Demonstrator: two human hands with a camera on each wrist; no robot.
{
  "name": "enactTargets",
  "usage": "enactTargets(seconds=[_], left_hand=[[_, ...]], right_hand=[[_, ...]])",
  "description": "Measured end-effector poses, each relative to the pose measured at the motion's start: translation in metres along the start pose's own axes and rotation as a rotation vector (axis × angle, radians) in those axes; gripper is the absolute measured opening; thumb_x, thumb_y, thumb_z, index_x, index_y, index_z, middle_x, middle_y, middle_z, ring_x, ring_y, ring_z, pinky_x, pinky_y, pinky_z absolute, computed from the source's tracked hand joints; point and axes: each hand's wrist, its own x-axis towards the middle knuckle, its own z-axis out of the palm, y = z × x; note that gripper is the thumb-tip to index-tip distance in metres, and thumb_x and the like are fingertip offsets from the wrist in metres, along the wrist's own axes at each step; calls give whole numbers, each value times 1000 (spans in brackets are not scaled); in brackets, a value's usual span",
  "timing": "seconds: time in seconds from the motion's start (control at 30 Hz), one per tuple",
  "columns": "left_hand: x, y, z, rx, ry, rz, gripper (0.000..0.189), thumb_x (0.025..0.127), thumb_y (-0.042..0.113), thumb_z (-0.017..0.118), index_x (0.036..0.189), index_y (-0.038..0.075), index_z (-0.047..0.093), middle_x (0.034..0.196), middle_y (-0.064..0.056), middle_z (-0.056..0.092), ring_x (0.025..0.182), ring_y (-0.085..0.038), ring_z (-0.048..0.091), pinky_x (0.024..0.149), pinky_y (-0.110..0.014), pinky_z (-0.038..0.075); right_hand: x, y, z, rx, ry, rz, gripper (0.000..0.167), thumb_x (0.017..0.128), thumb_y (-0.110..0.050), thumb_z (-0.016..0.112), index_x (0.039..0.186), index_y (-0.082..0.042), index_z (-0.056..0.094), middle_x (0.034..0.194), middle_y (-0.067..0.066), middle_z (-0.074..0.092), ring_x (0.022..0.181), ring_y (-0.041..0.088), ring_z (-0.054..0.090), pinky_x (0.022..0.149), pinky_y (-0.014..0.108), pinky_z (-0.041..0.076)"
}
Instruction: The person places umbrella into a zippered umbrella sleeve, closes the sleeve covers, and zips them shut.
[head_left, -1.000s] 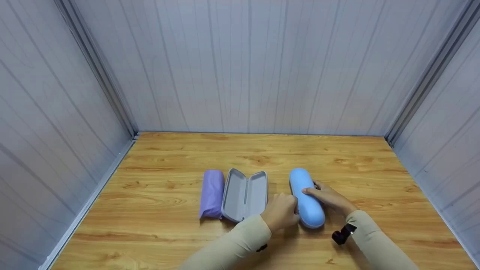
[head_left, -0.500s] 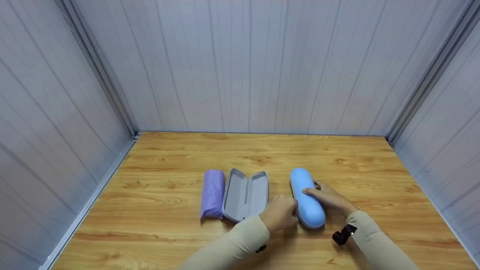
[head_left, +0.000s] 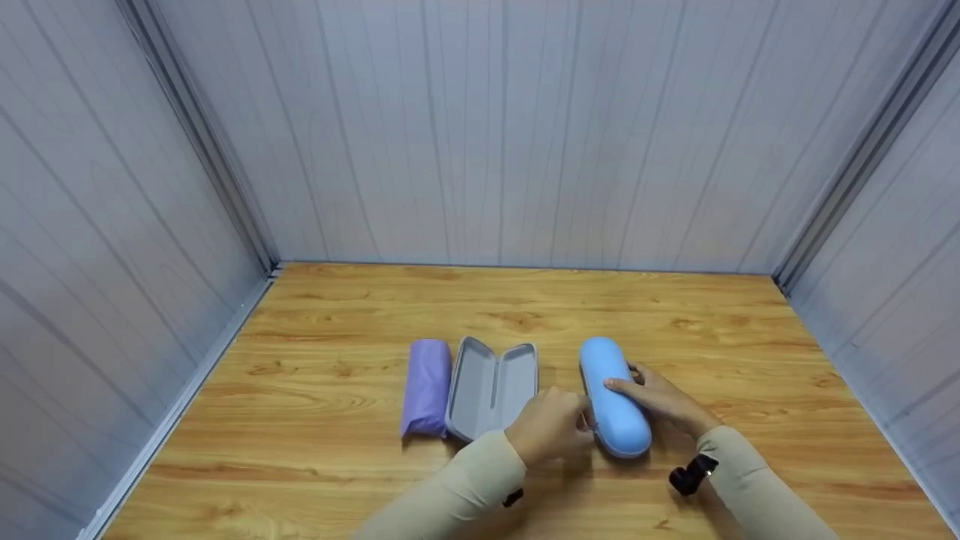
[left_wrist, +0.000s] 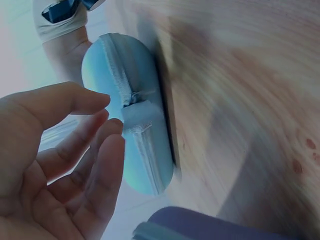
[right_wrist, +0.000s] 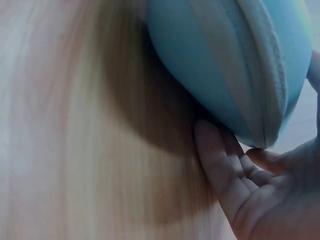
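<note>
Where the blue case (head_left: 615, 401) sits: flat on the bench (head_left: 300, 435), a bit right of the gray case (head_left: 472, 394), which is lying open
Right hand (head_left: 667, 401): got a decent grip on the blue case
Left hand (head_left: 551, 427): released, fingers (left_wrist: 107, 175) loosely bent, just beside the zip (left_wrist: 117, 67) side
Purple bundle (head_left: 426, 386): snug up left of the gray one

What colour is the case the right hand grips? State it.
The case is light blue; the head view shows it best.

The blue case (head_left: 619, 412) looks smooth, matt, its zip tape (left_wrist: 146, 161) cloth.
</note>
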Motion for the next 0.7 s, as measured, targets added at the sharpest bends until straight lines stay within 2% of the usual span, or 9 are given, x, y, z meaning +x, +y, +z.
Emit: enactTargets(seconds=[0.27,0.4,0.53,0.6,0.7], left_hand=[[-8,-1,-12,-107,-3,-30,4,84,13,78,81,13,74,74,6,69,62,3,55,56,-11,45],[-13,-4,-16,-143,-3,-47,3,85,12,77,82,12,75,74,5,69,62,2,54,55,-12,44],[-17,-7,-20,-146,6,-58,3,86,14,76,83,13,75,75,5,68,62,2,54,56,-13,45],[-19,-10,-21,-132,23,-49,1,85,12,75,84,12,75,76,5,69,64,1,55,57,-13,45],[-23,-14,-24,-116,54,-34,8,82,7,71,85,12,75,76,5,69,66,1,57,59,-13,46]], right_hand=[[-5,-2,4,-114,116,-68,93,94,-57,61,156,1,22,144,35,40,128,48,46,103,60,40],[-9,-4,6,-127,171,-104,85,96,-54,61,154,0,28,134,30,50,121,43,52,99,57,44],[-12,-6,7,-132,242,-156,75,97,-46,64,149,2,37,126,24,55,113,37,57,93,52,49],[-13,-6,6,-136,272,-188,69,98,-41,65,145,3,41,122,22,57,108,34,59,89,49,51],[-15,-7,6,-136,301,-227,61,98,-35,65,142,3,45,119,20,57,104,31,60,86,45,52]])
